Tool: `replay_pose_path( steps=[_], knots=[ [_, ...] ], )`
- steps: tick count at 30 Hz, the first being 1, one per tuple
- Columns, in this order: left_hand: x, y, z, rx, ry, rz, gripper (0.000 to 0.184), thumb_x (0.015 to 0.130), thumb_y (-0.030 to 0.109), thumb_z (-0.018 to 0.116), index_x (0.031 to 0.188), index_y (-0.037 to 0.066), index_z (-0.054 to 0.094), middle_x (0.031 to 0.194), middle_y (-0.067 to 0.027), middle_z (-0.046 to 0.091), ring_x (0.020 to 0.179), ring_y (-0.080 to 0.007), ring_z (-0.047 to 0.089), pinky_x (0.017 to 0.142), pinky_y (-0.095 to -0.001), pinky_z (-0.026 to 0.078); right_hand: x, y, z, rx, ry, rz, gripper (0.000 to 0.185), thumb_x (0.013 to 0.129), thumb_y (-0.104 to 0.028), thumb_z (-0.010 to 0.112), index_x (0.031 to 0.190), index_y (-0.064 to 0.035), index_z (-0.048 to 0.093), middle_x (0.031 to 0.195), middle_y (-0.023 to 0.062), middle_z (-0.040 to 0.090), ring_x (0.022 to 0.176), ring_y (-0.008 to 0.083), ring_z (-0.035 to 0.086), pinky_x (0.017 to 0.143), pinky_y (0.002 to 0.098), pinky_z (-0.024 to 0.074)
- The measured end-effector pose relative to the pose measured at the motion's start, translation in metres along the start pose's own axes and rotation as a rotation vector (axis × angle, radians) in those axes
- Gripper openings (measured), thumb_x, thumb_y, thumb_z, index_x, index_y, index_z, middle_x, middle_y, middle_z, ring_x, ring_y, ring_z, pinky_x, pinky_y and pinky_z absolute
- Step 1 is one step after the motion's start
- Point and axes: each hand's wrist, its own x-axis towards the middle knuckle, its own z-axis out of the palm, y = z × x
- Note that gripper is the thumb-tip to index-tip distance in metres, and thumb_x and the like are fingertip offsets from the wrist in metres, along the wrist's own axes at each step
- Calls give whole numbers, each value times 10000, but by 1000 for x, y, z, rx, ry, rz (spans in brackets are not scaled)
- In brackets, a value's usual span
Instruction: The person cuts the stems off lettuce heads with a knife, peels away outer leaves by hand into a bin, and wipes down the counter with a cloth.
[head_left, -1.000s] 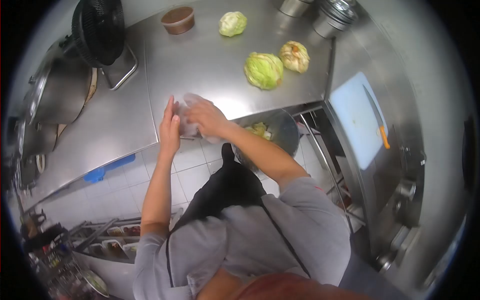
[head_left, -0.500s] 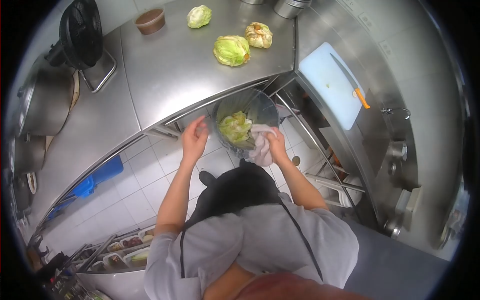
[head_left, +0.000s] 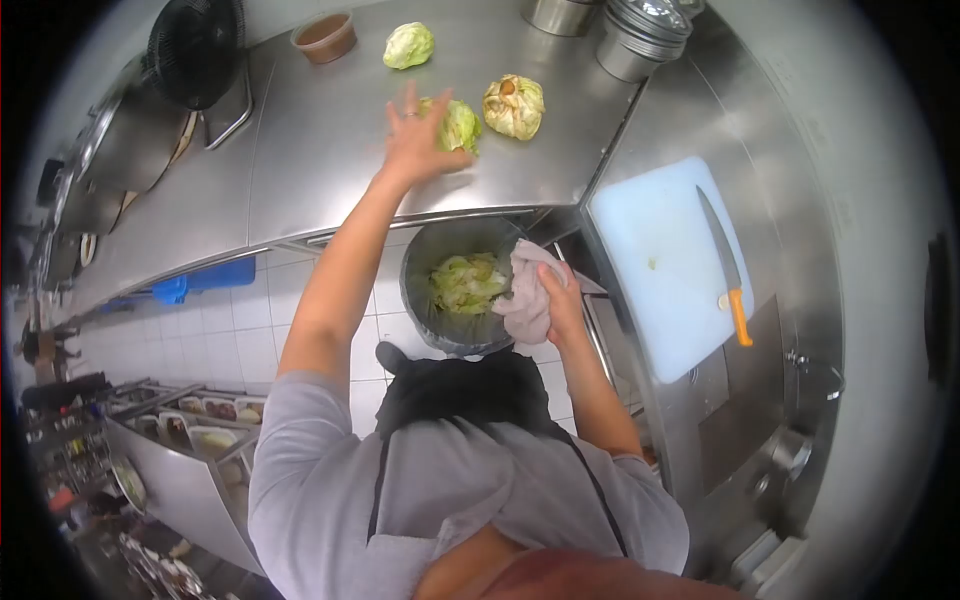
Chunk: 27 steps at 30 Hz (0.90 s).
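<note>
My left hand is spread over a green head of lettuce on the steel counter, covering part of it; whether it touches the leaves I cannot tell. A browner lettuce head lies to its right, stem end up, and a paler one sits farther back. Wrapped in the fingers of my right hand is a pale greyish-pink cloth, hanging at the right rim of a lined bin. Loose lettuce leaves lie inside the bin.
At right, a knife with an orange handle rests on a pale blue cutting board. A brown-filled plastic tub, metal containers and a black fan stand on the counter. Food trays are behind at left.
My left hand has moved up from beside the bin to the green lettuce on the counter. My right hand still grips the cloth by the bin. The view has shifted.
</note>
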Motion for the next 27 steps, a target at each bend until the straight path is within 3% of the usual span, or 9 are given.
replay_pose_path(
  steps=[2, 5, 8, 11, 15, 16, 20, 24, 27],
  knots=[
    [10, 35, -22, 72, -290, -93, 1043, 612, 384, 880, 1527, 203, 415, 1598, -261, 284, 1443, -551, 231, 1101, -567, 406, 9, -21, 4, -20, -35, -8, 504, 925, -192, 743, 1316, 22, 510, 1215, 113, 635, 1086, 186, 634, 918, 328, 522],
    [11, 0, 28, 8, -127, 16, 1029, 593, 349, 888, 1503, 195, 432, 1559, -249, 353, 1422, -492, 319, 1105, -559, 415, 16, -50, 20, -43, -120, -49, 506, 897, -149, 755, 1319, -4, 516, 1205, 100, 632, 1075, 179, 627, 921, 326, 517],
    [10, -29, 21, -263, -43, -4, 978, 650, 292, 862, 1503, 163, 401, 1495, -200, 442, 1383, -392, 424, 1082, -524, 457, 29, -57, 39, -124, -182, -123, 514, 849, -80, 755, 1306, -17, 529, 1166, 90, 643, 1041, 177, 634, 920, 332, 517],
    [-10, -49, -8, -1281, -42, -413, 891, 726, 226, 813, 1498, 130, 378, 1418, -146, 505, 1305, -304, 524, 1032, -474, 509, 48, -65, 73, -273, -163, -213, 518, 827, -96, 763, 1290, -14, 546, 1133, 89, 653, 1024, 179, 637, 914, 343, 520],
    [-67, -66, -27, -2004, 64, -414, 769, 800, 194, 751, 1478, 112, 397, 1361, -144, 558, 1217, -319, 601, 1047, -452, 521, 122, -69, 133, -629, -216, -543, 606, 795, -203, 798, 1306, 15, 556, 1220, 181, 665, 1115, 289, 647, 975, 392, 500],
    [-81, -71, -24, -2144, 29, -343, 737, 812, 242, 754, 1455, 96, 424, 1369, -155, 565, 1231, -351, 597, 1052, -510, 523, 132, -79, 153, -839, -232, -680, 627, 804, -256, 791, 1320, 17, 563, 1259, 213, 649, 1154, 329, 633, 1004, 413, 483],
    [-121, -53, -42, -2248, 74, -267, 868, 772, 462, 786, 1460, 64, 436, 1426, -184, 532, 1249, -408, 581, 933, -641, 555, 136, -85, 192, -1424, -135, -1038, 658, 830, -384, 762, 1326, 18, 600, 1309, 262, 622, 1215, 388, 602, 1058, 450, 449],
    [-140, -34, -50, -2453, -90, -287, 806, 824, 451, 755, 1459, 75, 433, 1421, -166, 531, 1293, -364, 551, 1027, -573, 514, 45, -86, 191, -841, -452, -844, 575, 857, -331, 746, 1312, -6, 617, 1421, 265, 529, 1273, 430, 536, 1074, 456, 429],
    [-138, -11, -39, -2351, -155, -377, 800, 870, 461, 721, 1490, 80, 389, 1455, -151, 499, 1332, -346, 514, 1074, -542, 476, -17, -82, 179, -1167, -436, -1188, 622, 867, -254, 765, 1416, -72, 537, 1485, 197, 486, 1309, 345, 523, 1045, 413, 444]
  ],
)
